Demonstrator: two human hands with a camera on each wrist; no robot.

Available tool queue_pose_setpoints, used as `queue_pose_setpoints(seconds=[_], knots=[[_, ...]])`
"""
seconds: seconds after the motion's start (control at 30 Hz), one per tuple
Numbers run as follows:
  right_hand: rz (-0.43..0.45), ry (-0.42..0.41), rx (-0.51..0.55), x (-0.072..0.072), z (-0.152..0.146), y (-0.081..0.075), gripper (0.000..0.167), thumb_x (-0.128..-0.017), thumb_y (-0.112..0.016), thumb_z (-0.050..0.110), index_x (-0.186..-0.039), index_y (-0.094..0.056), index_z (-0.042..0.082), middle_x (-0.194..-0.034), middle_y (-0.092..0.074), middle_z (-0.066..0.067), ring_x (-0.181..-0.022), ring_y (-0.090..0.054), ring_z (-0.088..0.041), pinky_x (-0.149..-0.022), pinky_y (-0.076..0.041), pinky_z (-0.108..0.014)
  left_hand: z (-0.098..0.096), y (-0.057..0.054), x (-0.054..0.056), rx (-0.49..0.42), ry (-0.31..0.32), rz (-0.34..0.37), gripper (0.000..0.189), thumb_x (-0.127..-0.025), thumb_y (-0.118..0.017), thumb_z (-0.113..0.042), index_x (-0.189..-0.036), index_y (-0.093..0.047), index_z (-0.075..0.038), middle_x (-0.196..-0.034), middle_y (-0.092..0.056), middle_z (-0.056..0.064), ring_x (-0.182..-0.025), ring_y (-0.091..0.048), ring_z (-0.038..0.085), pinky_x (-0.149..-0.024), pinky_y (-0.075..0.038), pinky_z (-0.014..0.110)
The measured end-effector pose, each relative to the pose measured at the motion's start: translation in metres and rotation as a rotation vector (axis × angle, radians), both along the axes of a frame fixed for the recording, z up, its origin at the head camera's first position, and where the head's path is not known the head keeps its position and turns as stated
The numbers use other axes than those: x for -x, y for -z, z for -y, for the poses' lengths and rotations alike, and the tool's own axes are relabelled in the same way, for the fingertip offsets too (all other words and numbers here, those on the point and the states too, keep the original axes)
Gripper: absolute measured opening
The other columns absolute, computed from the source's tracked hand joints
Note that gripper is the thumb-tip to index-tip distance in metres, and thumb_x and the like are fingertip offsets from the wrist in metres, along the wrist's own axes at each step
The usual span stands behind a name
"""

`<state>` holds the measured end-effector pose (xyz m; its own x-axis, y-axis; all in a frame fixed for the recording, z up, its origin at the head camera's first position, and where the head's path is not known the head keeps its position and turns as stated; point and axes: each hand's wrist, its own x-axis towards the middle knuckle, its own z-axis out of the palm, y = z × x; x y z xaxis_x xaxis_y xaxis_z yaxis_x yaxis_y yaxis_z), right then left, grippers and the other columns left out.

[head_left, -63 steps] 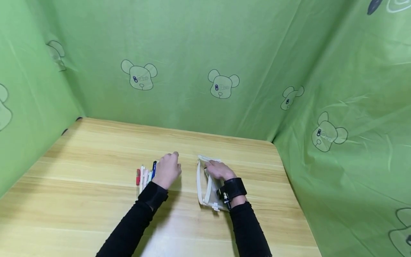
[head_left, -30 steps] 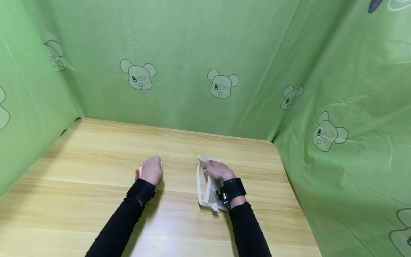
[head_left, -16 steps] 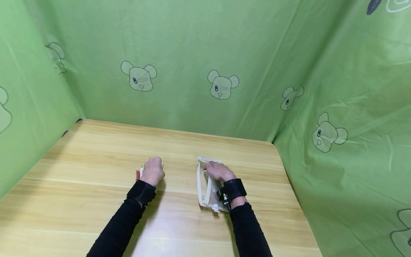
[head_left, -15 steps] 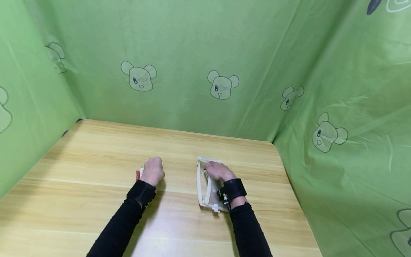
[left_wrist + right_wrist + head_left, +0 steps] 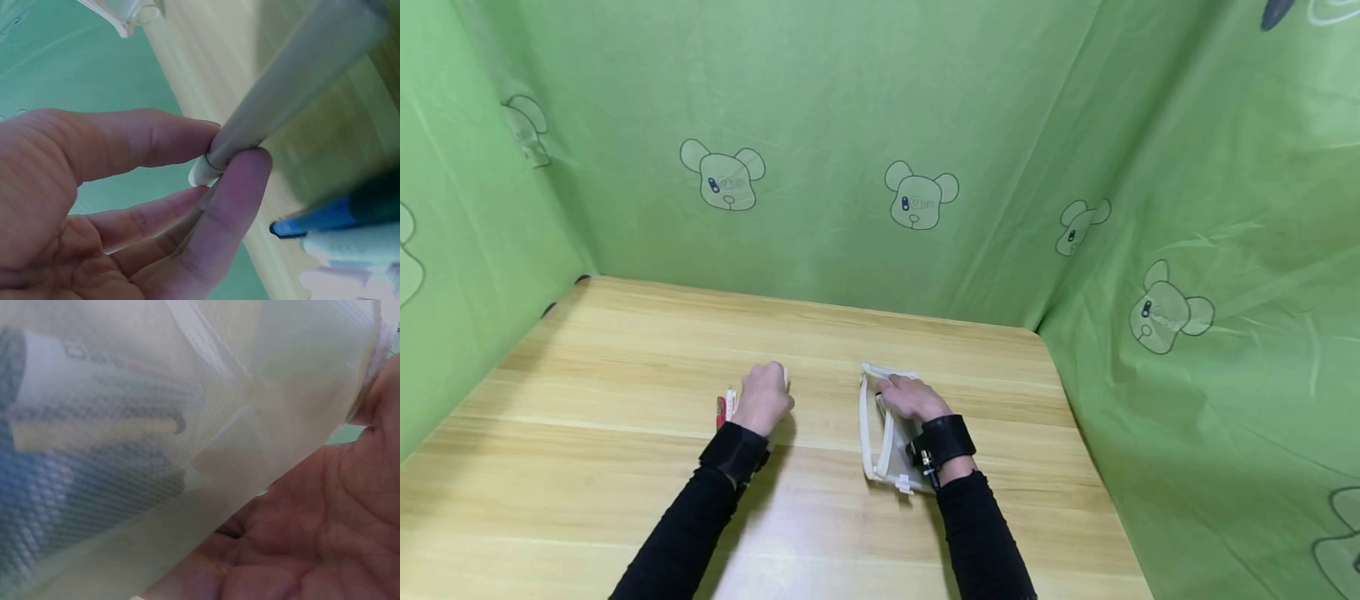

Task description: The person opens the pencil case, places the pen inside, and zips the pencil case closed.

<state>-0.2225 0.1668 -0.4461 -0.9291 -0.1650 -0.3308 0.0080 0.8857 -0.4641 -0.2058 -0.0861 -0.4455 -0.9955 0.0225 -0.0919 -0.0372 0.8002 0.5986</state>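
In the left wrist view, my left hand [image 5: 763,398] pinches a slim white pen [image 5: 287,87] between thumb and fingertips. The pen's end [image 5: 786,377] shows beside the fingers in the head view. Close by lie a red pen [image 5: 721,412], a white pen [image 5: 731,404] and a blue pen [image 5: 325,215]; the hand and wrist hide others in the head view. My right hand [image 5: 913,397] grips the far side of a translucent mesh pencil case [image 5: 867,433] with white zipper edges, its mouth spread toward the left. Blurred dark and pale items [image 5: 94,425] show through the mesh.
A pale wooden table [image 5: 587,467] carries everything. Green cloth [image 5: 820,100] with bear-head prints encloses it at the back and both sides. A stretch of tabletop separates the pens from the pencil case.
My left hand has moved left and down to the pens, taken a white pen, and shifted slightly right with it. My right hand and the pencil case have stayed in place.
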Motion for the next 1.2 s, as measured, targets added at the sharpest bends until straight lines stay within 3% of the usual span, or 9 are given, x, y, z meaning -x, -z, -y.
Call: queue_pose_setpoints(seconds=[0.1, 0.37, 0.5, 0.63, 0.93, 1.2], knots=[[0.003, 0.002, -0.004, 0.000, 0.000, 0.001, 0.064, -0.104, -0.028, 0.043, -0.153, -0.042, 0.003, -0.159, -0.044, -0.018, -0.149, -0.038, -0.038, -0.123, -0.033, -0.049, -0.003, -0.001, -0.003, -0.023, 0.009, -0.007, 0.013, -0.078, -0.069, 0.007, -0.087, -0.060, 0.004, -0.079, -0.060, 0.016, -0.066, -0.056, 0.026, -0.051, -0.047, 0.026], [-0.008, -0.012, -0.009, 0.000, 0.000, 0.000, 0.063, -0.105, -0.028, 0.041, -0.152, -0.043, 0.002, -0.157, -0.045, -0.019, -0.148, -0.039, -0.039, -0.122, -0.034, -0.050, -0.013, -0.003, -0.008, -0.032, 0.036, -0.081, 0.013, -0.076, -0.066, 0.005, -0.086, -0.060, 0.001, -0.075, -0.060, 0.015, -0.066, -0.054, 0.027, -0.056, -0.044, 0.029], [-0.011, -0.013, -0.014, 0.000, 0.000, 0.000, 0.064, -0.105, -0.026, 0.042, -0.153, -0.042, 0.002, -0.158, -0.044, -0.019, -0.149, -0.038, -0.039, -0.123, -0.033, -0.049, -0.020, -0.006, -0.012, -0.089, 0.051, -0.063, 0.032, -0.080, -0.067, 0.004, -0.112, -0.065, 0.008, -0.089, -0.069, 0.023, -0.063, -0.058, 0.023, -0.052, -0.046, 0.026], [-0.014, -0.015, -0.019, 0.000, -0.001, 0.001, 0.065, -0.105, -0.025, 0.043, -0.153, -0.041, 0.002, -0.159, -0.043, -0.019, -0.150, -0.036, -0.038, -0.124, -0.032, -0.049, -0.029, -0.008, -0.016, -0.179, 0.055, -0.009, 0.051, -0.085, -0.069, 0.002, -0.134, -0.057, 0.009, -0.098, -0.072, 0.027, -0.062, -0.065, 0.021, -0.049, -0.053, 0.023], [-0.027, -0.024, -0.027, 0.001, -0.001, 0.003, 0.063, -0.105, -0.024, 0.040, -0.153, -0.041, 0.002, -0.159, -0.043, -0.019, -0.149, -0.038, -0.039, -0.123, -0.033, -0.049, -0.051, -0.011, -0.022, -0.269, 0.056, 0.057, 0.054, -0.085, -0.071, 0.003, -0.137, -0.055, 0.006, -0.090, -0.072, 0.020, -0.067, -0.067, 0.020, -0.053, -0.056, 0.022], [-0.048, -0.032, -0.040, 0.001, 0.000, 0.002, 0.061, -0.105, -0.026, 0.040, -0.150, -0.046, 0.003, -0.155, -0.049, -0.019, -0.144, -0.044, -0.039, -0.119, -0.039, -0.050, -0.064, -0.005, -0.020, -0.363, 0.047, 0.084, 0.054, -0.084, -0.073, 0.001, -0.136, -0.056, 0.004, -0.088, -0.072, 0.013, -0.063, -0.065, 0.016, -0.053, -0.052, 0.022]])
